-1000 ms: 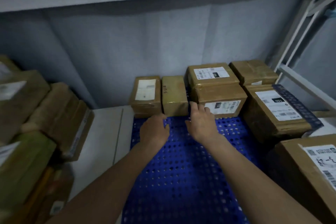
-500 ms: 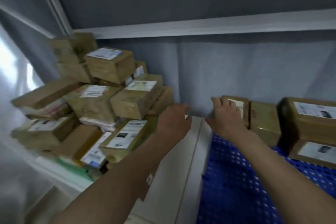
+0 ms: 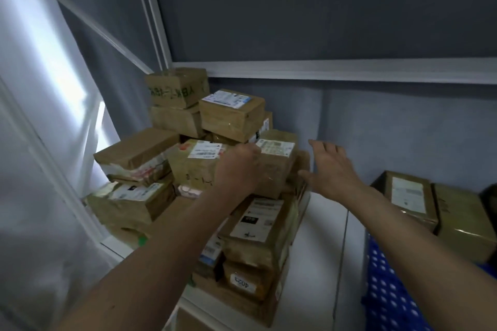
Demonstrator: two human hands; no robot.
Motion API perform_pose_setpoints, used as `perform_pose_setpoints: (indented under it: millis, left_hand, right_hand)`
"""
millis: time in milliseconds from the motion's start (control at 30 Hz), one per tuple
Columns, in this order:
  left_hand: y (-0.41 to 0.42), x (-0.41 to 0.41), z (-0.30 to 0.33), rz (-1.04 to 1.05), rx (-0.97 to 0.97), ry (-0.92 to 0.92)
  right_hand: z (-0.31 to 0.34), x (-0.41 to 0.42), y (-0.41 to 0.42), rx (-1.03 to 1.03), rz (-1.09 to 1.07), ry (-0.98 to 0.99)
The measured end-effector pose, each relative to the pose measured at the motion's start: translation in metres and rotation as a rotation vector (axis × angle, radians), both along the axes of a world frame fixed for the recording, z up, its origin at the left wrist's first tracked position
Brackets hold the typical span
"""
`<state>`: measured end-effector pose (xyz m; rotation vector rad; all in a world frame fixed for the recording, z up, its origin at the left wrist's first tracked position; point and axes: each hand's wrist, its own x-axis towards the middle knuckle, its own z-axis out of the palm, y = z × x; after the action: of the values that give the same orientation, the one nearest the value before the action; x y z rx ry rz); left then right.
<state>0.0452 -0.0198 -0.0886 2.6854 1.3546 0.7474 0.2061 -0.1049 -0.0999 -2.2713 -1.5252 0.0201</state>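
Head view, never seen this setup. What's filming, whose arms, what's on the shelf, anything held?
No machine here: a person wears one wide-angle camera on the head, looking forward and down, so the two bare arms are their own. The picture shows a white shelf with a pile of taped brown parcels on the left, two more parcels on the right, and a blue perforated mat at the lower right. The left hand has its fingers curled against a labelled parcel in the pile; whether it grips is hidden. The right hand is open, in the air beside that parcel, holding nothing.
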Motion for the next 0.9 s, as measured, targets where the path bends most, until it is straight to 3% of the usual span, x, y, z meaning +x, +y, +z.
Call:
perform_pose_setpoints:
  millis: [433, 767, 900]
  left_hand:
    - [0.093, -0.059, -0.004, -0.023, -0.161, -0.127]
    - [0.094, -0.041, -0.013, -0.276, -0.319, -0.257]
    - [0.083, -0.022, -0.018, -0.332, -0.362, -0.125]
  right_hand:
    - [0.006, -0.062, 0.075, 0.016, -0.082, 0.048]
    - [-0.016, -0.052, 0.086, 0.069, -0.324, 0.408]
    - [-0.025, -0.053, 0.085, 0.071, -0.361, 0.474]
